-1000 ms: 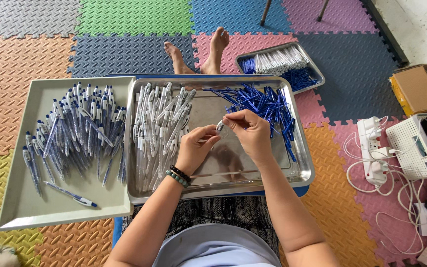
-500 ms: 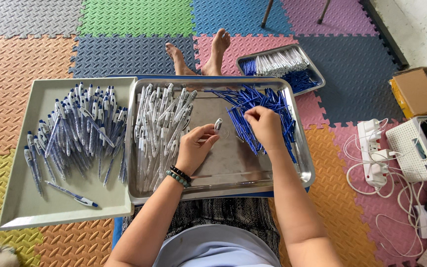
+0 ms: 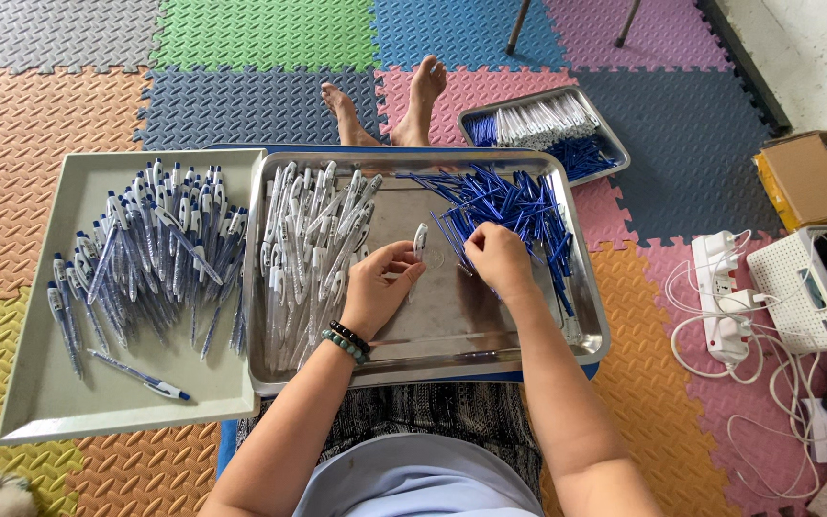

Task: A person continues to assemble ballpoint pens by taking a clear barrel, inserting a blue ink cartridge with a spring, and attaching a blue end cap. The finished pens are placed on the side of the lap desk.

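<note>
My left hand (image 3: 375, 287) pinches a white pen barrel (image 3: 420, 239) (upright, over the steel tray (image 3: 433, 354)); my right hand (image 3: 500, 260) closes on blue refills (image 3: 504, 203).

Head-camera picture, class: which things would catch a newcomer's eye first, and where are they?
The shiny steel tray at centre holds white pen barrels on its left side and thin blue refills on its right. The left hand pinches one white barrel; the right hand reaches into the refills. Left of it, a grey tray carries assembled pens.
</note>
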